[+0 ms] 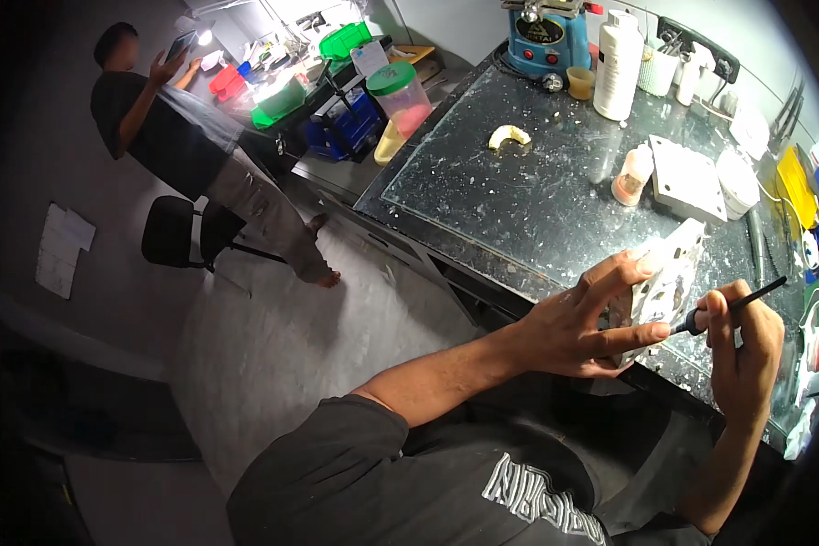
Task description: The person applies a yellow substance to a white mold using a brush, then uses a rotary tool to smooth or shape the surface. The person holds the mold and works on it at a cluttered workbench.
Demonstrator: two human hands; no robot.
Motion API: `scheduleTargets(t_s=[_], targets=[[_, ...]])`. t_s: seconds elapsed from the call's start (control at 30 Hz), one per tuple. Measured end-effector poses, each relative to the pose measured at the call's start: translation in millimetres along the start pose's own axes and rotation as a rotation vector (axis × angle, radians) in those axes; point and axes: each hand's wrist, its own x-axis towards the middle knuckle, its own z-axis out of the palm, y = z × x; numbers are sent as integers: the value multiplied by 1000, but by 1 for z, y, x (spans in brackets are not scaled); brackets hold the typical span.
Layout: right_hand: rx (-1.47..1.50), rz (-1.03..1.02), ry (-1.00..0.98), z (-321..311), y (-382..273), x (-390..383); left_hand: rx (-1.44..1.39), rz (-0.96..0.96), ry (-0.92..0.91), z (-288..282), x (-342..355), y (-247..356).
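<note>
My left hand (596, 323) grips a white, upright-held block (664, 273) with dark holes over the near part of the dark worktop (455, 209). My right hand (737, 355) holds a slim black-handled tool (751, 298) whose lower end meets the block near my left fingertips; the exact tip is hard to make out. Behind them are a small pink-based bottle (630, 187) and a white slab with holes (687, 177). A pale yellow curved piece (510, 135) lies farther back on the worktop.
A blue machine (546, 45), white bottle (617, 73) and cups line the back. Trays and tools crowd the right edge. At upper left, another person (146, 118) stands holding a dark device, beside a black chair (168, 232) and a second bench with bins and a green-lidded container (400, 100).
</note>
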Motion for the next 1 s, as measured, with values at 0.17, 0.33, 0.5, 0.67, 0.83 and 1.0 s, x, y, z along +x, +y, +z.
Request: scheduleTargets(t_s=[0.17, 0.33, 0.5, 0.67, 0.83, 1.0], targets=[[47, 2, -7, -8, 4, -2, -67, 7, -12, 5, -1, -2], [87, 50, 17, -9, 11, -1, -75, -28, 44, 0, 1, -6], [203, 4, 72, -8, 25, -5, 33, -12, 113, 14, -2, -7], [198, 0, 69, -9, 27, -8, 118, -12, 34, 8, 1, -1], [143, -64, 46, 2, 24, 4, 33, -1, 138, 14, -4, -5], [4, -175, 36, 2, 17, 4, 107, 26, 78, 7, 3, -1]])
